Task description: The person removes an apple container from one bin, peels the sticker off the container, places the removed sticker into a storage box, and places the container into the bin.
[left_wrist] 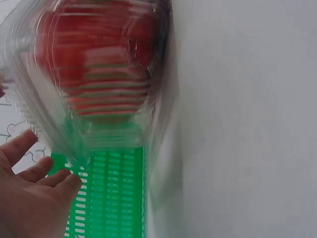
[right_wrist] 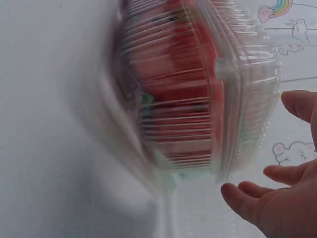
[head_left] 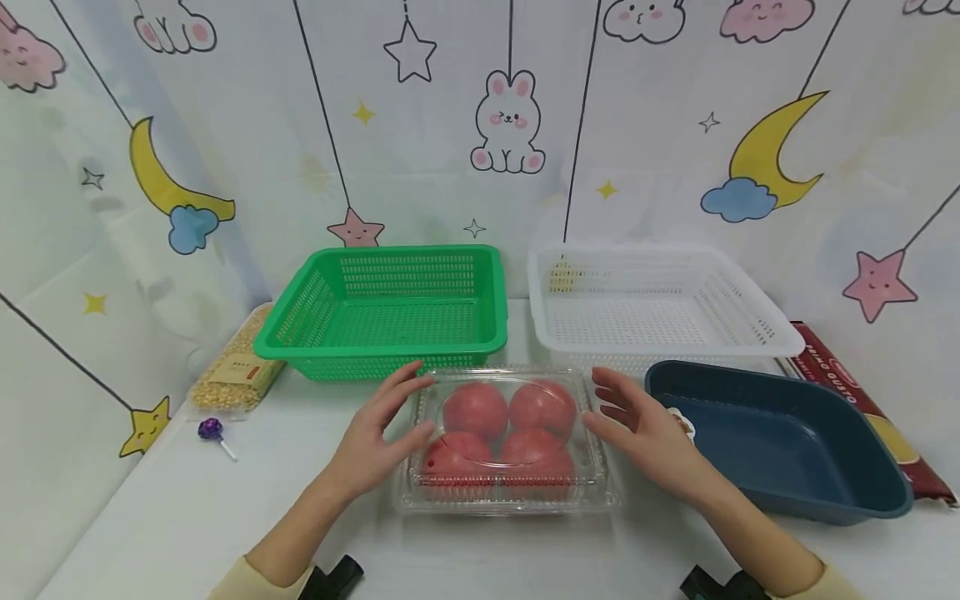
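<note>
A clear plastic clamshell box (head_left: pixel 510 502) sits at the middle of the table, its lid down. Inside lie several round red fruits (head_left: pixel 476 410) that look like tomatoes. My left hand (head_left: pixel 367 442) is held at the box's left side with fingers spread, thumb tip over the edge in the head view. On the opposite side my right hand (head_left: pixel 656 433) faces it with its fingers extended. In the right wrist view the fingertips (right_wrist: pixel 233 194) are just off the clear wall. Whether the left fingertips (left_wrist: pixel 30 135) touch the plastic, I cannot tell.
Behind the box stand a green basket (head_left: pixel 390 348) and a white basket (head_left: pixel 667 340). A dark blue basin (head_left: pixel 780 450) is close by my right hand, beside a dark red packet (head_left: pixel 926 479). At left are a bag of yellow kernels (head_left: pixel 238 367) and a purple lollipop (head_left: pixel 211 429).
</note>
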### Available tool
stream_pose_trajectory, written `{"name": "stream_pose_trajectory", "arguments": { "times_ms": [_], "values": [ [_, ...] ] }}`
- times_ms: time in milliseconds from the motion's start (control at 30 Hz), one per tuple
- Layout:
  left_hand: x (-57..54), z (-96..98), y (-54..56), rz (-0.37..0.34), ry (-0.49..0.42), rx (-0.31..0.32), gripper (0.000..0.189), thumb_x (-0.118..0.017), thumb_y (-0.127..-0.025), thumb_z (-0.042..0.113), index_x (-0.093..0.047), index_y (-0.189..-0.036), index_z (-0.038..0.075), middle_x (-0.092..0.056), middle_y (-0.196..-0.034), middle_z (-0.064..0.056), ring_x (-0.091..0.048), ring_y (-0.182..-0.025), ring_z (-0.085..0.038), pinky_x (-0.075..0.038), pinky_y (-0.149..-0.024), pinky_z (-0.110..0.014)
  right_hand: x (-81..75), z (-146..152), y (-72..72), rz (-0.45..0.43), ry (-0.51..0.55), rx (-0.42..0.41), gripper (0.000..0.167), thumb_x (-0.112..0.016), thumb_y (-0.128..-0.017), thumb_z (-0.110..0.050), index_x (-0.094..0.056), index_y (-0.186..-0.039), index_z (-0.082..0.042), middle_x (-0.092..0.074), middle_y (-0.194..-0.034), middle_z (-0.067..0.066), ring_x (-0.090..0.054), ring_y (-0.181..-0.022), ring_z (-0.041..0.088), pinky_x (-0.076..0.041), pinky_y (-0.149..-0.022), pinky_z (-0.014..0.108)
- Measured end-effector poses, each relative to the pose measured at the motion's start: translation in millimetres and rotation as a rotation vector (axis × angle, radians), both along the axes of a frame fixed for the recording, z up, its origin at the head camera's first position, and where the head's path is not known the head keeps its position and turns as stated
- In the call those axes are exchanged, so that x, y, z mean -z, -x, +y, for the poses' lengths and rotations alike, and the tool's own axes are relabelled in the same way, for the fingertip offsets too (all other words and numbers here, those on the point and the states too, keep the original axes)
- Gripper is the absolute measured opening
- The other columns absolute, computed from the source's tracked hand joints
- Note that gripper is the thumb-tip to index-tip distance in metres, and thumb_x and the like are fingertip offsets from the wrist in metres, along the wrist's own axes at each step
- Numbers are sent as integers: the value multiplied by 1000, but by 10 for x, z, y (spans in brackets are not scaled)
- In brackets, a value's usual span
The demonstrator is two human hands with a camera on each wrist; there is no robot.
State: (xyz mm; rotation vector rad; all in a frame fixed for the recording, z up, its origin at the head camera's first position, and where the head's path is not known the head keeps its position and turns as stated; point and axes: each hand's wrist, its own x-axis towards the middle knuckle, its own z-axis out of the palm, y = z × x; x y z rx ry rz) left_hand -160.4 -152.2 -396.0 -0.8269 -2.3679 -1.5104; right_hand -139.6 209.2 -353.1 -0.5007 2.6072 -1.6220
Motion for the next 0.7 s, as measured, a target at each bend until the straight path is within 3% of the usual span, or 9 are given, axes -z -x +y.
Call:
{"name": "stream_pose_trajectory", "arguments": {
  "times_ms": [300, 533, 700],
  "values": [
    [44, -156, 46, -119, -55, 48, 62, -69, -95, 6, -43, -151, 2, -30, -160, -18, -33, -145, -35, -33, -113, -43, 97, -52, 5, -63, 12, 8, 74, -67, -99, -20, -26, -155, 5, -36, -153, 29, -40, -138, 46, -39, -106, 54],
    [90, -277, 89, -299, -142, 193, 77, -67, -96, 6, -23, -160, 3, -21, -163, -20, -26, -146, -43, -33, -113, -32, 141, -63, -1, -165, 31, 7, 78, -64, -100, -27, -20, -157, 4, -33, -155, 29, -37, -140, 47, -38, -108, 56],
    [146, -349, 113, -364, -211, 309, 85, -71, -95, 10, -17, -160, 0, -17, -164, -23, -21, -147, -44, -32, -113, -30, 167, -63, -10, -231, 54, 14, 77, -62, -101, -29, -20, -158, 2, -32, -157, 28, -34, -142, 45, -37, -110, 56]
  ]
}}
